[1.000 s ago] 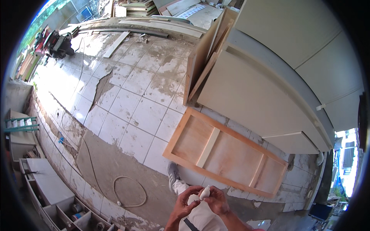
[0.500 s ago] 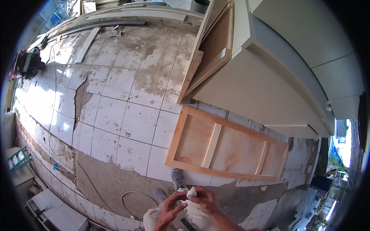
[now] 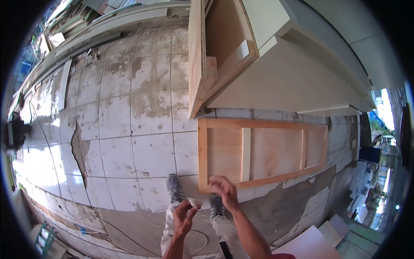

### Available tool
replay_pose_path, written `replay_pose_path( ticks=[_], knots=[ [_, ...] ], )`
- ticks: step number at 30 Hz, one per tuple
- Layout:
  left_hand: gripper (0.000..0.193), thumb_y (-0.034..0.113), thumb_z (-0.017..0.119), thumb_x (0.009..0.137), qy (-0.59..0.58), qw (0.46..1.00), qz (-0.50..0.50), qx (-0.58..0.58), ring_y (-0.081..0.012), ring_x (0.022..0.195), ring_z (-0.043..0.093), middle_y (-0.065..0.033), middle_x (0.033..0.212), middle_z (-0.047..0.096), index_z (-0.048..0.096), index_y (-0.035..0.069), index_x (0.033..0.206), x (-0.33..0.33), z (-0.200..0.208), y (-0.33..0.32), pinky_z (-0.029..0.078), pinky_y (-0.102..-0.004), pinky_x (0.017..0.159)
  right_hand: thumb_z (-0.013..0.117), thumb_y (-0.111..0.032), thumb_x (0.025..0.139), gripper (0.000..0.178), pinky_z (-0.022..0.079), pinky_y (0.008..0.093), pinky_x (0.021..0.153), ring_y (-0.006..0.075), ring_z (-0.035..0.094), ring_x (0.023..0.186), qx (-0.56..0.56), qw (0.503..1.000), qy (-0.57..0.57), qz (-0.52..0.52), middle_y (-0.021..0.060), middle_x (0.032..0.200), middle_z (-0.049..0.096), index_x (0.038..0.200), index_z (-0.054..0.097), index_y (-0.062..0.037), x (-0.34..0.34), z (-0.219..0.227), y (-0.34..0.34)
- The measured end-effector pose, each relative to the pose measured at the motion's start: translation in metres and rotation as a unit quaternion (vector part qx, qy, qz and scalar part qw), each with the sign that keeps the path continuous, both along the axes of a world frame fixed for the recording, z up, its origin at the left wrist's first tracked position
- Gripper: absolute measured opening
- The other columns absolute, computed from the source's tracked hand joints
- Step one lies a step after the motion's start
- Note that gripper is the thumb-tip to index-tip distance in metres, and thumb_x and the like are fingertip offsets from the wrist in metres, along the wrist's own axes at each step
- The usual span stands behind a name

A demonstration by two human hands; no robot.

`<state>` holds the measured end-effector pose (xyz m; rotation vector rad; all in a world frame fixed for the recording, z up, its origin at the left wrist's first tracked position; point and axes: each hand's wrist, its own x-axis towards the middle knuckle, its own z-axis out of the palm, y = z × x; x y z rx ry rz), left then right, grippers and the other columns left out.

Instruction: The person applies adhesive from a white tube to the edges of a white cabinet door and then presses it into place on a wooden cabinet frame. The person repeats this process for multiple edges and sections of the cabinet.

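Note:
My left hand point(image 3: 183, 219) pinches a small white pointed piece point(image 3: 195, 202) between thumb and fingers, above my shoes; its exact kind is too small to tell. My right hand point(image 3: 224, 191) is raised to the right of it, apart from the white piece, with loosely bent, slightly blurred fingers and nothing visible in them. Behind that hand lies a wooden frame panel point(image 3: 276, 149) on the floor, with a thin board backing and two crossbars. The right hand overlaps the panel's near left corner in view; whether it touches cannot be told.
A large pale cabinet point(image 3: 297, 80) stands beyond the panel, with an open wooden box-like piece point(image 3: 197, 64) leaning at its left. Dirty white floor tiles point(image 3: 151, 151) run leftward to a dark machine point(image 3: 17, 131). A cable point(image 3: 125, 244) trails near my feet. Pale boards point(image 3: 308, 244) lie at lower right.
My hands were together on the white piece; now the right hand has let go and moved up and right. The left keeps the piece. My view has turned and my feet have shifted nearer the panel.

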<state>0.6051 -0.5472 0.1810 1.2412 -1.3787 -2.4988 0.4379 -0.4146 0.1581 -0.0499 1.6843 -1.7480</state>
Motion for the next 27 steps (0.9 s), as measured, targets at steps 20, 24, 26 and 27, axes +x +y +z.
replay_pose_path(
  ticks=[20, 24, 26, 27],
  knots=[
    [0.022, 0.006, 0.074, 0.092, -0.081, 0.997, 0.009, -0.001, -0.0202, 0.095, 0.069, -0.0135, 0.103, 0.073, 0.066, -0.006, 0.109, 0.025, -0.019, -0.1, 0.055, -0.0333, 0.091, 0.066, -0.041, 0.094, 0.055, 0.05, 0.0516, 0.061, 0.0456, 0.064, 0.059, 0.436, 0.781, 0.396, -0.204, 0.0235, 0.06, 0.063, 0.058, 0.064, 0.001, -0.268, 0.04, -0.214],
    [0.021, 0.006, 0.073, 0.092, -0.063, 0.998, 0.007, 0.004, -0.0201, 0.096, 0.069, -0.013, 0.102, 0.073, 0.066, -0.006, 0.108, 0.021, -0.026, -0.096, 0.055, -0.0331, 0.091, 0.067, -0.035, 0.091, 0.049, 0.052, 0.0477, 0.059, 0.0361, 0.066, 0.055, 0.463, 0.778, 0.365, -0.217, 0.0222, 0.062, 0.065, 0.059, 0.064, 0.0021, -0.269, 0.031, -0.22],
    [0.021, 0.006, 0.073, 0.092, -0.052, 0.998, 0.013, 0.015, -0.0198, 0.096, 0.069, -0.0127, 0.101, 0.072, 0.066, -0.005, 0.108, 0.016, -0.023, -0.094, 0.055, -0.0334, 0.092, 0.072, -0.022, 0.088, 0.041, 0.053, 0.0416, 0.054, 0.0273, 0.065, 0.051, 0.442, 0.79, 0.357, -0.23, 0.0187, 0.06, 0.065, 0.058, 0.061, 0.0027, -0.261, 0.001, -0.205],
    [0.021, 0.006, 0.073, 0.092, -0.053, 0.998, 0.012, 0.013, -0.0197, 0.095, 0.069, -0.0126, 0.101, 0.073, 0.066, -0.005, 0.108, 0.016, -0.024, -0.093, 0.055, -0.0333, 0.092, 0.071, -0.019, 0.089, 0.04, 0.052, 0.0388, 0.052, 0.0232, 0.064, 0.051, 0.404, 0.825, 0.317, -0.236, 0.0161, 0.059, 0.065, 0.058, 0.061, 0.0025, -0.254, -0.016, -0.198]
  ],
)
